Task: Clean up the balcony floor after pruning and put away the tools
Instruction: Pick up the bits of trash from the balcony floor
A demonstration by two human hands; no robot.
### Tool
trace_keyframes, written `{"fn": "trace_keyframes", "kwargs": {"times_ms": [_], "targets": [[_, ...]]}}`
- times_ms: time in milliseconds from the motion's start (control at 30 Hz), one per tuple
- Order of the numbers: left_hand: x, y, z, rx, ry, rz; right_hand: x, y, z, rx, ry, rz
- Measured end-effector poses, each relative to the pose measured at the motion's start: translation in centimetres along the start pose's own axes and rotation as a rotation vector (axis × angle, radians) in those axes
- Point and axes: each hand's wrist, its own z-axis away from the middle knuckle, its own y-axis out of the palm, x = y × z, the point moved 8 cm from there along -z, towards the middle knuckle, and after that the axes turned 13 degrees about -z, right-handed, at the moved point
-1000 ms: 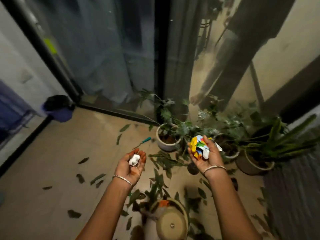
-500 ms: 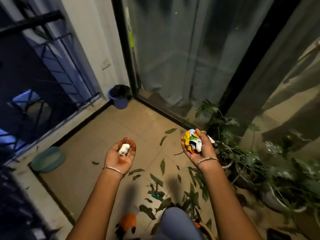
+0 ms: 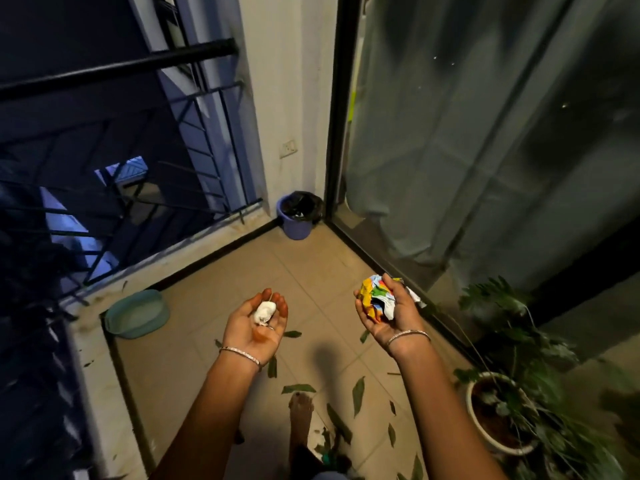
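Wrapper (image 3: 375, 301) and tissue (image 3: 264, 312) nearer the bin (image 3: 298, 226) now.

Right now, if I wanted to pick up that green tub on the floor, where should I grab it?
Take the green tub by its right rim, probably, coming down from the open floor side. It sits upright and open-topped, its left side tucked against the raised ledge, so that side is crowded.

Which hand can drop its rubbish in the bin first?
Probably the left hand: its wad lines up closer with the bin; the right hand, gripping the wrapper, sits further aside.
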Motion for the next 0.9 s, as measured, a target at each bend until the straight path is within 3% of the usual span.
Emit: {"fn": "trace_keyframes", "kwargs": {"times_ms": [167, 500, 900], "targets": [[-4.8, 5.0, -7.7, -0.02, -0.079, -0.032, 0.7, 7.6, -8.6, -0.008, 0.048, 0.048], [-15.2, 14.6, -20.5, -0.011, -0.012, -0.048, 3.4, 20.3, -23.0, 0.031, 0.095, 0.103], [-24.8, 22.8, -45.1, -0.127, -0.138, -0.102, 7.4, 29.8, -43.6, -0.174, 0.125, 0.138]]}}
